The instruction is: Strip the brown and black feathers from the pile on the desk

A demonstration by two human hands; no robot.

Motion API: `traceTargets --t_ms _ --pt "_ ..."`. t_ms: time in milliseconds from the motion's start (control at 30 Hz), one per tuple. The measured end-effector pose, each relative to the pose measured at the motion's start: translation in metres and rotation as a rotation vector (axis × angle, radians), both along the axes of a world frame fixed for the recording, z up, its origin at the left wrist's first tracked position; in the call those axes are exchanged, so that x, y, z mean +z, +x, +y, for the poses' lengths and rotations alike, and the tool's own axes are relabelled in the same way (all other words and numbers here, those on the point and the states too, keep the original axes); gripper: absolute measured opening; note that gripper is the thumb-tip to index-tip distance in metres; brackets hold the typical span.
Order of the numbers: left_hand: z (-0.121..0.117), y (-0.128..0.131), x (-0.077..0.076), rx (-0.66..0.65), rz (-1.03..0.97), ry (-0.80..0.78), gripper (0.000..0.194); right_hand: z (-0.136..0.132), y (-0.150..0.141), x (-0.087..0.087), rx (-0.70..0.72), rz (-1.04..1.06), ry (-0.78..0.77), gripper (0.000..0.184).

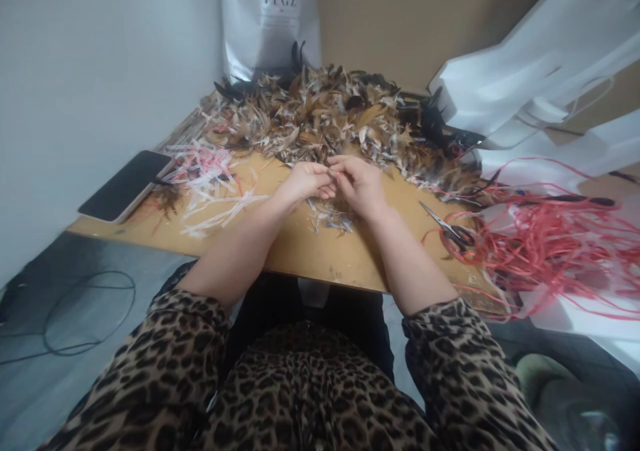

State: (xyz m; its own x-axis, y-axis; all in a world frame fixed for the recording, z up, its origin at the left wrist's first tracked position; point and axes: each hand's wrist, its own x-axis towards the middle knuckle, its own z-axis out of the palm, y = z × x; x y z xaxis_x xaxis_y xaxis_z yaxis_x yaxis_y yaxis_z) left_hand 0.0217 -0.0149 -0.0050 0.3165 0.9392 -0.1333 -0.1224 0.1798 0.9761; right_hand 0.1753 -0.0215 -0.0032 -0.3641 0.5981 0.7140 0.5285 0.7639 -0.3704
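Note:
Above the front half of the wooden table (300,257), my two hands meet fingertip to fingertip. My left hand (311,181) is closed, its thumb pressed toward the curled fingers. My right hand (357,183) pinches at the same spot from the other side. Whatever lies between the fingers is too small to make out. Just beyond the hands rises a large heap of brown and black feathers (345,107). A small tuft of pale grey feathers (333,217) lies on the table below the hands.
White and pink strips (205,171) lie at left beside a phone (125,185). Scissors (453,231) and a tangle of red string (550,237) lie at right. A white printed bag (273,31) stands behind the feathers. White sheeting (540,57) hangs at back right; a cable (90,311) loops on the floor.

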Motion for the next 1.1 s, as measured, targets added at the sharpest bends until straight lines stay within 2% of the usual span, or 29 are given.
traceTargets --t_ms 233,433,533,633,767,933,1100 --pt "0.0 -0.001 -0.003 -0.046 0.062 0.002 0.006 0.001 0.007 0.005 -0.069 -0.021 -0.171 0.015" --pt "-0.005 -0.004 0.011 -0.169 0.231 -0.015 0.009 0.003 0.01 0.002 -0.115 -0.094 -0.194 0.016" --pt "-0.006 -0.009 0.017 -0.139 0.355 0.014 0.009 0.006 0.013 -0.001 -0.109 -0.09 -0.198 0.015" --pt "-0.004 -0.016 0.019 -0.103 0.384 0.057 0.014 0.004 0.014 -0.001 -0.094 -0.036 -0.216 0.014" --pt "-0.002 -0.019 0.02 -0.03 0.23 0.109 0.015 0.001 0.011 -0.001 -0.067 0.116 -0.306 0.015" --pt "-0.001 -0.007 0.013 0.081 -0.11 0.076 0.015 0.002 0.005 -0.002 -0.049 0.362 -0.434 0.017" --pt "0.001 0.001 0.006 0.082 -0.32 0.034 0.017 0.003 0.005 0.002 -0.04 0.564 -0.53 0.021"
